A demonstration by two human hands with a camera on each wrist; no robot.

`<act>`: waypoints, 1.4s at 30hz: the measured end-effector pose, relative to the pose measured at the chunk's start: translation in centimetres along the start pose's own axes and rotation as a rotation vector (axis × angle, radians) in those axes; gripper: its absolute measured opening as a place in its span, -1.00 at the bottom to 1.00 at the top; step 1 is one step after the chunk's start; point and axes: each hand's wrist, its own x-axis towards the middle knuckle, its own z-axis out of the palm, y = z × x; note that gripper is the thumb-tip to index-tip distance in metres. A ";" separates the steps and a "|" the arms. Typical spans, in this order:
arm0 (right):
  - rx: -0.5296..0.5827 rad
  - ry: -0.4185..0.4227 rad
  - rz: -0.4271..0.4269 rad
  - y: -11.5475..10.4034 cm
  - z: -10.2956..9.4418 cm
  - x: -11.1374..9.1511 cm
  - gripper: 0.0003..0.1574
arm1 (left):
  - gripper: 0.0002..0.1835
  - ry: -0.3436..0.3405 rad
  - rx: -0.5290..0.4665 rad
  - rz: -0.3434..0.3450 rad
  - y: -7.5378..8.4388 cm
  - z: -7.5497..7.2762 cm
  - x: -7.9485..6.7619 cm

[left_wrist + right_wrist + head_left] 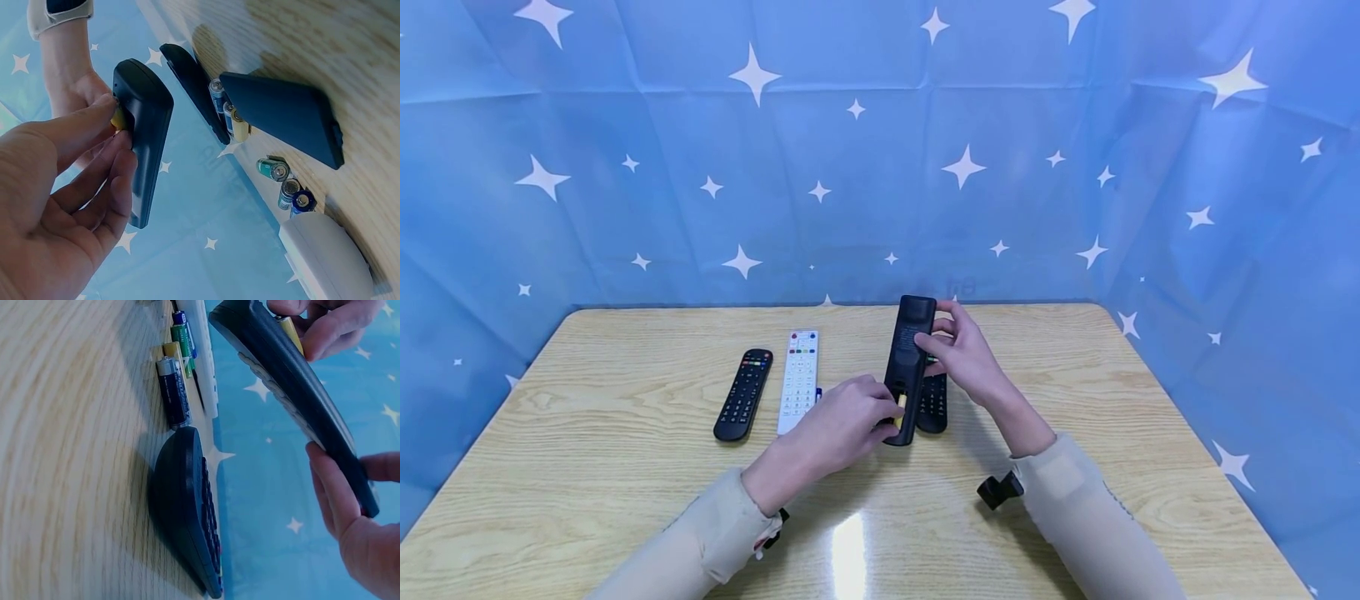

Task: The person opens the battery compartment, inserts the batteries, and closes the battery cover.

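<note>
Okay, black remote [907,358] is held up off the table, back side toward the wearer, battery slot uncovered at its lower end. Yellow battery [900,410] sits at that slot, tilted; can't tell if it's seated. Left hand [844,423] has it: thumb and fingertips pinching the battery, remaining fingers bent close together. Right hand [967,357] grips the remote near its upper end, thumb on the back, fingers on the far side. Just behind, partly hidden by the held unit, second black remote [933,405] lies keys up on the table. Further left: white remote [798,379], keys up, then another black remote [744,395], slightly angled, near it but not touching. Loose batteries [289,189] show in the left wrist view, green, silver and blue ones by the white remote; another group is beside a dark remote. Pale sleeves [1063,479] on both arms, black clip [1000,490] at the right cuff. Wood-grain table [587,467], bright glare patch near the front. Blue curtain [880,200] with white stars behind and around the sides.
</note>
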 end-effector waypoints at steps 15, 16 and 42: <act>0.020 0.001 -0.004 -0.1 -0.2 -0.1 -0.29 | -0.48 0.042 -0.221 -0.253 0.0 0.1 -0.3; 0.022 0.001 -0.004 -0.1 -0.2 -0.1 -0.29 | -0.41 0.037 -0.247 -0.284 0.0 0.1 -0.3; 0.069 0.032 0.019 -0.2 0.1 -0.1 -0.28 | -0.19 -0.042 -0.700 -0.414 -0.6 0.6 -0.4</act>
